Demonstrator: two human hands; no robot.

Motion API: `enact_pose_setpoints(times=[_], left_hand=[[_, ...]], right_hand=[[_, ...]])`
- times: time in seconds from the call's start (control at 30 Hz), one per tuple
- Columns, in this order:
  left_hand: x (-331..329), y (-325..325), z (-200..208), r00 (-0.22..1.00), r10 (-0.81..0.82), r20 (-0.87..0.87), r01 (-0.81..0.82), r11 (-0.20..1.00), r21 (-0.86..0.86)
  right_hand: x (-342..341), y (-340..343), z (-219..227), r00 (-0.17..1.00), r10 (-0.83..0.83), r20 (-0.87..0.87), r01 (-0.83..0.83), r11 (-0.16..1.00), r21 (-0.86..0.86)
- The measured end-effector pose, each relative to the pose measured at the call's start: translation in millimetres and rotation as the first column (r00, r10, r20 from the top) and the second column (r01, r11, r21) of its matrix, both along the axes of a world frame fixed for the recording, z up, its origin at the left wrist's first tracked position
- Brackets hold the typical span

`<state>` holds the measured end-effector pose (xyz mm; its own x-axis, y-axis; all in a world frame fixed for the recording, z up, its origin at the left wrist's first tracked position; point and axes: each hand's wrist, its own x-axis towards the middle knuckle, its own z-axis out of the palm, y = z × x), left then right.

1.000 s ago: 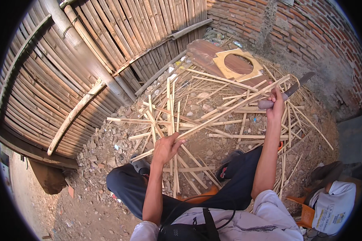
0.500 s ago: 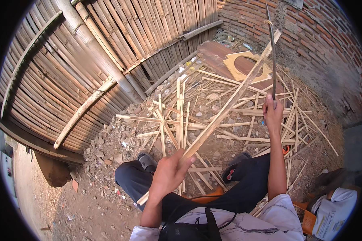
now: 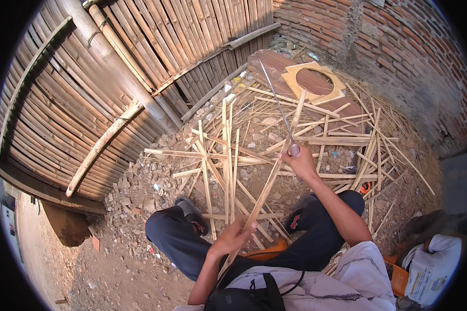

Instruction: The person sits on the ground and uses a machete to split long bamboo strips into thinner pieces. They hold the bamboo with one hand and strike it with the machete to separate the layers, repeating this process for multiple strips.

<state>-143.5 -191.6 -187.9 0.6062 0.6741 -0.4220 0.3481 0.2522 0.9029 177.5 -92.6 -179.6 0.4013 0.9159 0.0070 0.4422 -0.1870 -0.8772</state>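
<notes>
A long pale bamboo strip [image 3: 271,182] slants from my lap up and away between my knees. Around its lower part my left hand [image 3: 231,238] is closed, thumb on the right side. My right hand [image 3: 302,164] grips the rounded handle of a long, thin-bladed knife [image 3: 277,101]. Its blade points away and slightly left, crossing over the ground litter and the board beyond. The fingers of my right hand lie right against the strip's middle; whether they also pinch it I cannot tell.
Many loose bamboo strips [image 3: 227,155] lie crossed on the stony ground. Farther off are a brown board [image 3: 275,67] and a yellowish panel with a round hole [image 3: 337,89]. A bamboo wall [image 3: 192,36] and a brick wall [image 3: 399,46] close the back. A white sack [image 3: 431,267] sits at right.
The knife has come down and left from upright at the right, and my right hand now meets the strip. The strip's far end has dropped and shifted left; my left hand has lowered.
</notes>
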Motion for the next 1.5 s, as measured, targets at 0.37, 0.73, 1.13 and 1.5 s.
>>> enact_pose_setpoints(times=[0.37, 0.73, 1.13, 1.5], left_hand=[[87, 112, -38, 0.909, 0.111, 0.401, 0.087, 0.892, -0.444], [81, 93, -67, 0.962, 0.087, 0.258, -0.034, 0.978, -0.205], [92, 67, -34, 0.995, 0.063, 0.077, -0.041, 0.964, -0.265], [69, 59, -44, 0.995, 0.009, 0.103, 0.008, 0.987, -0.162]], right_hand=[[-15, 6, -7, 0.96, 0.1, 0.263, -0.134, 0.985, 0.112], [33, -17, -4, 0.588, 0.452, 0.671, -0.323, 0.891, -0.318], [71, -1, -50, 0.737, 0.405, 0.541, -0.156, 0.881, -0.447], [52, 1, -38, 0.8, 0.397, 0.451, -0.236, 0.898, -0.372]])
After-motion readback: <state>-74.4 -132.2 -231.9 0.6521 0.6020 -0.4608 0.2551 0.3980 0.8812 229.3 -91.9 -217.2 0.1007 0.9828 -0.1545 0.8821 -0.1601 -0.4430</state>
